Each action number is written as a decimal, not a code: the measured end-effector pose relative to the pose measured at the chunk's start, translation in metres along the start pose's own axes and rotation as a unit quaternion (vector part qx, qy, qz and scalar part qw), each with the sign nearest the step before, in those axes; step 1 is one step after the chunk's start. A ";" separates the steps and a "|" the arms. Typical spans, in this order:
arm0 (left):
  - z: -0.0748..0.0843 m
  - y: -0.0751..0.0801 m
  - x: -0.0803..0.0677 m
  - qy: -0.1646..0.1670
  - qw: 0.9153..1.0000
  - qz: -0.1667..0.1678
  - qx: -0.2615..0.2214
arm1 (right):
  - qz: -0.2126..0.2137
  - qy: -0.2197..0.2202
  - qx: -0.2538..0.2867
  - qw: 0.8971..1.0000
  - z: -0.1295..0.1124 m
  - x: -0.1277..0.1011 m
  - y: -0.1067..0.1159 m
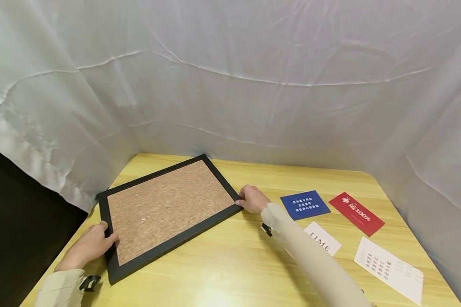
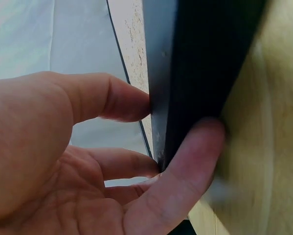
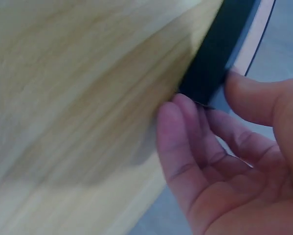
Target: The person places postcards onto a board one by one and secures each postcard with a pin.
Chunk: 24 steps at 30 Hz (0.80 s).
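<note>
In the head view a cork board (image 1: 169,209) in a black frame lies flat in the lower left of centre of a pale wooden table (image 1: 230,264). The left hand (image 1: 90,245) grips its near-left edge, thumb on top of the frame, the other fingers hidden beneath. The right hand (image 1: 252,199) holds the board's right corner; its fingertips are tucked out of sight under the frame. To the right of centre lie a blue card (image 1: 305,204), a red card (image 1: 356,213), a white card (image 1: 324,238) printed TIME, partly covered by the right sleeve, and a white sheet (image 1: 389,269) whose print is too small to read. Creased white cloth (image 1: 230,76) walls in the table on three sides; a dark gap fills the lower left of the frame.

In the left wrist view the left hand (image 2: 78,166) fills the lower left, thumb and fingers curled round the black frame (image 2: 205,68), which is cut off at the top edge. Everything is blurred at close range.

In the right wrist view the right hand (image 3: 234,161) sits at the lower right, fingers under the frame's corner (image 3: 214,54) and thumb above it, against blurred wood grain.
</note>
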<state>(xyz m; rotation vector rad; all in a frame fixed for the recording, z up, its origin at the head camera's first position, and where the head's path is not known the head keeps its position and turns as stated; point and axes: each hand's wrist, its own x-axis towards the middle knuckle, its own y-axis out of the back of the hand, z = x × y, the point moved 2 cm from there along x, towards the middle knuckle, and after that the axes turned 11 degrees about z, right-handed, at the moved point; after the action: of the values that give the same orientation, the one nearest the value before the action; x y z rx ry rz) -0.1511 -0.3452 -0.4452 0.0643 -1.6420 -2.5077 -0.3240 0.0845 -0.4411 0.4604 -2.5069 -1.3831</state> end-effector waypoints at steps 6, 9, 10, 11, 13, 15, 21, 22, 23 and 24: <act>0.003 -0.001 0.002 0.019 1.000 -0.007 -0.002 | -0.031 0.026 -0.004 0.999 0.003 0.007 0.005; 0.005 0.000 0.000 0.023 1.000 -0.011 -0.008 | -0.051 0.042 0.004 0.998 0.004 0.009 0.007; 0.005 0.000 0.000 0.019 1.000 -0.013 -0.011 | -0.056 0.043 0.007 0.997 0.005 0.006 0.009; 0.006 0.000 0.000 0.015 1.000 -0.014 -0.014 | -0.061 0.044 0.010 0.997 0.006 0.003 0.010; 0.008 0.001 0.001 0.005 1.000 -0.016 -0.021 | -0.069 0.043 0.015 0.997 0.008 -0.002 0.013; 0.011 0.001 0.003 -0.003 0.999 -0.020 -0.025 | -0.077 0.032 0.019 0.996 0.010 -0.008 0.017; 0.018 -0.001 0.013 -0.016 0.999 -0.041 -0.022 | -0.092 -0.021 0.018 0.995 0.018 -0.027 0.028; 0.020 -0.001 0.014 -0.017 0.999 -0.044 -0.023 | -0.093 -0.025 0.019 0.995 0.020 -0.030 0.029; 0.021 -0.002 0.015 -0.019 0.998 -0.047 -0.024 | -0.093 -0.030 0.021 0.995 0.021 -0.033 0.030; 0.022 -0.002 0.016 -0.021 0.998 -0.048 -0.025 | -0.094 -0.035 0.024 0.995 0.022 -0.037 0.032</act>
<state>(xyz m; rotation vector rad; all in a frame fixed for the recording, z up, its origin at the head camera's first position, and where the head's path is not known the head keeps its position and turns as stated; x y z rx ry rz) -0.1701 -0.3267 -0.4376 0.0870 -1.6293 -2.6371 -0.3031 0.1318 -0.4280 0.6841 -2.6159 -1.4291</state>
